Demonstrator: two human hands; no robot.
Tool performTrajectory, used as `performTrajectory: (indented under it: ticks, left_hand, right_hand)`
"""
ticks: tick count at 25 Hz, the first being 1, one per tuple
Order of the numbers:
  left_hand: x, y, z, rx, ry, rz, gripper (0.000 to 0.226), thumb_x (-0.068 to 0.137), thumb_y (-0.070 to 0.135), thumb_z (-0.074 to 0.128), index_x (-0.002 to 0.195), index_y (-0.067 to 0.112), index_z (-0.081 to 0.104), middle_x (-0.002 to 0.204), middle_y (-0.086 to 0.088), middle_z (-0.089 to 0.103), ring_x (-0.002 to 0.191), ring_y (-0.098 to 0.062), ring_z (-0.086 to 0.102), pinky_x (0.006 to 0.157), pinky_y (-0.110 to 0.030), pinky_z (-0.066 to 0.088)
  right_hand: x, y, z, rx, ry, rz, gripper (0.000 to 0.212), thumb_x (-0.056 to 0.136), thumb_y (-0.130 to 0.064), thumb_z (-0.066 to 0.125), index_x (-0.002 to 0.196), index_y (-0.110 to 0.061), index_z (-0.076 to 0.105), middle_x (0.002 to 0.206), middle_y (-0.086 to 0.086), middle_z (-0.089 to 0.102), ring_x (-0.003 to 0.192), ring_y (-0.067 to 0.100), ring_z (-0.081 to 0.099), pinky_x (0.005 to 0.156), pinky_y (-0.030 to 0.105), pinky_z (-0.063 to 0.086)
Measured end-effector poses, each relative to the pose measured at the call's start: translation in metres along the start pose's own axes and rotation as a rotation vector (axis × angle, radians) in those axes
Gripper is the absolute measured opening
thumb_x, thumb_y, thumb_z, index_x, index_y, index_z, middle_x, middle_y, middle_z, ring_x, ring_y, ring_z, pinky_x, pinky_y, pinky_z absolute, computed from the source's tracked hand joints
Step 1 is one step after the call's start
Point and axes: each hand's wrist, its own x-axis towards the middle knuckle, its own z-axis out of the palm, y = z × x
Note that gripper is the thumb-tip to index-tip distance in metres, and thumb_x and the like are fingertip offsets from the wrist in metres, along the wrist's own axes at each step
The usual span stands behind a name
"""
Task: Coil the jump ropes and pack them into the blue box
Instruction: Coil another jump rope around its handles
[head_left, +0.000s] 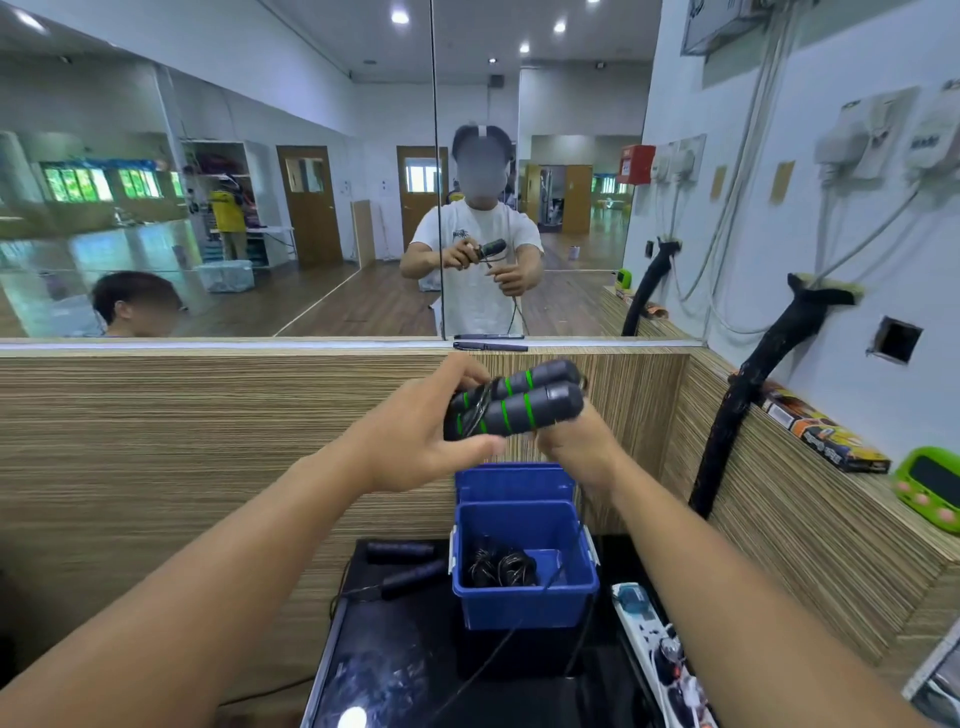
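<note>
Two black jump rope handles with green rings (519, 400) lie side by side in my hands, held high above the blue box (524, 605). My left hand (415, 436) grips their left ends, where a turn of thin black cord wraps them. My right hand (571, 449) holds them from below at the right. The cord hangs down past the box's right side onto the black tabletop (395, 670). The open box holds a coiled black rope (501, 567). Another jump rope with plain black handles (405, 566) lies left of the box.
A white power strip with plugs (657, 644) lies right of the box. Wood-grain partition walls (208, 441) close in the desk at the back and right. A green timer (930, 488) and a flat carton sit on the right ledge. A mirror above the partition reflects the room.
</note>
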Motion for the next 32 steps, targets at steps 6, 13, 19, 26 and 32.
performTrajectory:
  ticks: [6,13,19,26,32]
  left_hand:
    - [0.029,-0.025,0.014,-0.023,0.248,-0.187,0.053,0.084,0.046,0.077,0.122,0.027,0.045,0.099,-0.001,0.068,0.083,-0.024,0.068,0.076,-0.046,0.056]
    - [0.047,-0.060,0.006,0.446,-0.040,-0.216,0.056,0.080,0.046,0.078,0.122,0.025,0.048,0.121,0.003,0.054,0.100,-0.027,0.061,0.083,-0.040,0.052]
    - [0.040,-0.042,0.008,0.475,-0.235,-0.043,0.053,0.079,0.044,0.079,0.122,0.028,0.052,0.109,0.009,0.060,0.094,-0.018,0.058,0.080,-0.035,0.047]
    - [0.005,-0.011,0.018,-0.087,-0.139,-0.066,0.053,0.068,0.038,0.087,0.107,0.042,0.050,0.100,0.010,0.065,0.089,-0.012,0.064,0.080,-0.031,0.053]
    - [0.015,-0.001,0.011,-0.427,0.097,-0.064,0.062,0.080,0.011,0.084,0.133,0.032,0.062,0.122,0.005,0.066,0.108,-0.009,0.067,0.093,-0.022,0.055]
  right_hand:
    - [-0.014,0.011,0.024,-0.184,-0.113,0.054,0.029,0.106,-0.030,0.040,0.107,-0.021,0.067,0.063,-0.004,0.055,0.049,0.010,0.044,0.052,0.025,0.040]
    - [-0.026,-0.019,-0.002,-0.651,-0.233,-0.030,0.025,0.103,-0.031,0.044,0.101,-0.015,0.064,0.067,-0.001,0.061,0.055,0.008,0.059,0.062,0.031,0.048]
    - [-0.006,-0.042,-0.029,-0.971,-0.123,-0.229,0.019,0.098,-0.040,0.053,0.091,-0.026,0.065,0.077,-0.014,0.061,0.072,0.010,0.056,0.066,0.030,0.040]
    - [0.008,-0.038,-0.043,-0.194,-0.128,-0.130,0.014,0.075,-0.017,0.083,0.075,-0.012,0.070,0.063,-0.011,0.065,0.060,0.002,0.055,0.059,0.013,0.044]
    - [-0.004,0.005,-0.007,0.202,-0.027,0.013,0.031,0.101,-0.011,0.050,0.080,-0.020,0.071,0.062,-0.001,0.058,0.053,0.012,0.050,0.055,0.025,0.042]
